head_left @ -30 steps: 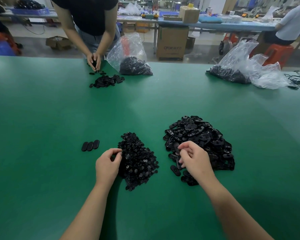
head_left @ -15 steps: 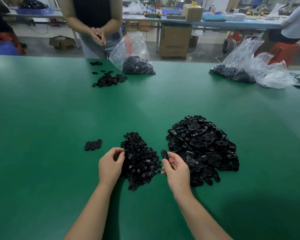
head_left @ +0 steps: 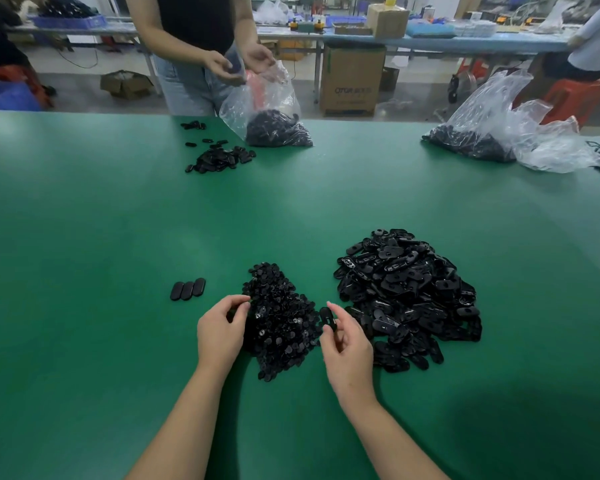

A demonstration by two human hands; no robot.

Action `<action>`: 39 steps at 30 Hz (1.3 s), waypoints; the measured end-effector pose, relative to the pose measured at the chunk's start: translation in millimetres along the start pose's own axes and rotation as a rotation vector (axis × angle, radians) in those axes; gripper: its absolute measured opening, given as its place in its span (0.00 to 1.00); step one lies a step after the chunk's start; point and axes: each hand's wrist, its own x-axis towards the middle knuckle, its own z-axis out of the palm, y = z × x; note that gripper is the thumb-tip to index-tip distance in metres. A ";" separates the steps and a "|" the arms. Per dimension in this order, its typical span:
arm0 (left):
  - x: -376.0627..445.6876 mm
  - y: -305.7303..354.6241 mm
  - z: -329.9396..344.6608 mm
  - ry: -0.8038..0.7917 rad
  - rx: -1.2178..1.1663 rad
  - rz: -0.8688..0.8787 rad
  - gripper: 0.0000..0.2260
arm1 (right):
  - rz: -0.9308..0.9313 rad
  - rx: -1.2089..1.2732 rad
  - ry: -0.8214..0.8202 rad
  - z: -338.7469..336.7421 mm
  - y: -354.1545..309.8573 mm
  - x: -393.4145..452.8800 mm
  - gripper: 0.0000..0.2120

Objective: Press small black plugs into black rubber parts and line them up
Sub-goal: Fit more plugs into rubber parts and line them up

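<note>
A heap of small black plugs [head_left: 279, 320] lies on the green table [head_left: 84, 237] in front of me. To its right is a bigger heap of oval black rubber parts [head_left: 406, 292]. Three finished parts [head_left: 187, 289] lie side by side in a short row to the left. My right hand [head_left: 347, 344] pinches one oval rubber part [head_left: 327, 318] between thumb and fingers, just right of the plug heap. My left hand [head_left: 222, 329] sits at the heap's left edge with fingertips curled together; what they hold is hidden.
Across the table a person [head_left: 201, 46] handles a clear bag of black parts [head_left: 274, 123], with a loose pile of parts [head_left: 219, 159] beside it. Clear plastic bags [head_left: 499, 133] with more black parts lie at the far right. Cardboard boxes and workbenches stand behind.
My right hand left the rubber-part heap with one oval part and brought it left, up beside the plug heap. My left hand stayed at the plug heap. The person opposite lifted both hands to the bag.
</note>
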 end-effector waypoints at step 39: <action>-45.4 83.4 50.4 -0.339 -0.176 -0.077 0.06 | 0.071 0.002 0.063 -0.4 1.8 4.8 0.10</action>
